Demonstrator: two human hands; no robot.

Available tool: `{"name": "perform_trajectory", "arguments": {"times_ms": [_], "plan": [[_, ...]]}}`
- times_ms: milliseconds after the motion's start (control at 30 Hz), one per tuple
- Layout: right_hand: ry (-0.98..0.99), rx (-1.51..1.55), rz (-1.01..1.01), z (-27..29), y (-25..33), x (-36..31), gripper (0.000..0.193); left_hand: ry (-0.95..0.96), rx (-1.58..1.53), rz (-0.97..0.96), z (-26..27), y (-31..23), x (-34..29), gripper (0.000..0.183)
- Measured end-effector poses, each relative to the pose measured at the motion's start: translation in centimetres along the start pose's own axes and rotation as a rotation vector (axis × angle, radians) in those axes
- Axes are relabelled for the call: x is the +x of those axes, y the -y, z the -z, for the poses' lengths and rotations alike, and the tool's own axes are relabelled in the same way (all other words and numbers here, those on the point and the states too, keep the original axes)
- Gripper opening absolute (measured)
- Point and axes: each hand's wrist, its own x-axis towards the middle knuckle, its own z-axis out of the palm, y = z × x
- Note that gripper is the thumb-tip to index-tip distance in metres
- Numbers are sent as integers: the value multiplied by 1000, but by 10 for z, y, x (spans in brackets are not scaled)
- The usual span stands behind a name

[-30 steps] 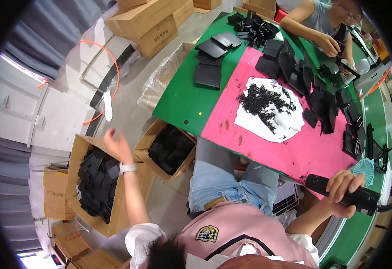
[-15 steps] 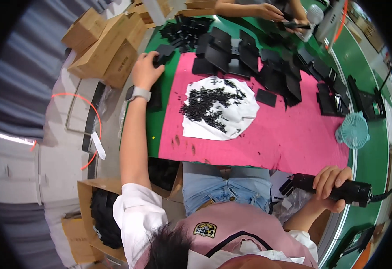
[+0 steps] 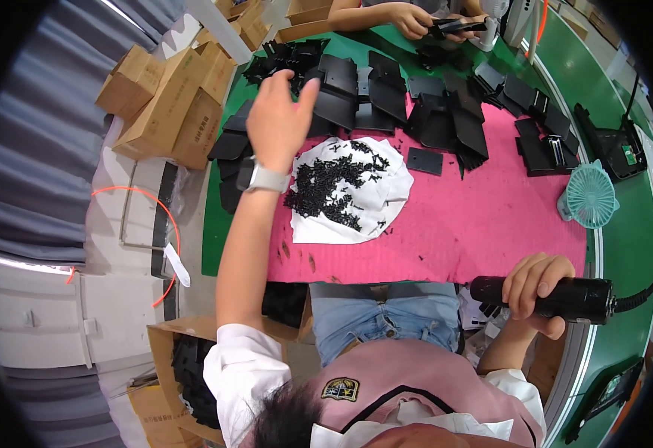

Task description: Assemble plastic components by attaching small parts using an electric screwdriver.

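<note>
My left hand (image 3: 280,123) reaches over the far left of the work surface, fingers stretched and thumb apart. I see nothing in its grasp. Under and around it lie flat black plastic parts (image 3: 235,145) and a row of black plastic covers (image 3: 335,101). Close by its wrist, small black screws (image 3: 319,193) are heaped on a round-edged white sheet (image 3: 323,231). At the near right, my right hand (image 3: 539,290) wraps round a black electric screwdriver (image 3: 582,301) held sideways, its cord running off to the right.
A pink mat (image 3: 476,231) covers much of the green table (image 3: 218,239). More black covers (image 3: 450,123), a small black plate (image 3: 425,160) and a teal fan (image 3: 590,196) sit on the right. Cardboard boxes (image 3: 170,104) stand left. Across the table, a co-worker's hands (image 3: 412,21) hold a black part.
My left hand has moved right, away from the black part at the table's left edge, and let it go there. The right hand still grips the screwdriver, shifted slightly.
</note>
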Motion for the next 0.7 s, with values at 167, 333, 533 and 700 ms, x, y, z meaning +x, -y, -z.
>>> {"name": "perform_trajectory", "arguments": {"times_ms": [167,333,533,700], "plan": [[-21,-19,16,-4,7,-7,50,345,169,288,-39,-9,36,50],[-78,-42,15,-2,17,-21,50,226,-7,195,-58,23,38,40],[-7,32,44,3,17,-19,50,-34,-402,229,-30,29,26,24],[170,107,19,-3,23,0,46,225,-972,179,7,-58,-21,13]]}}
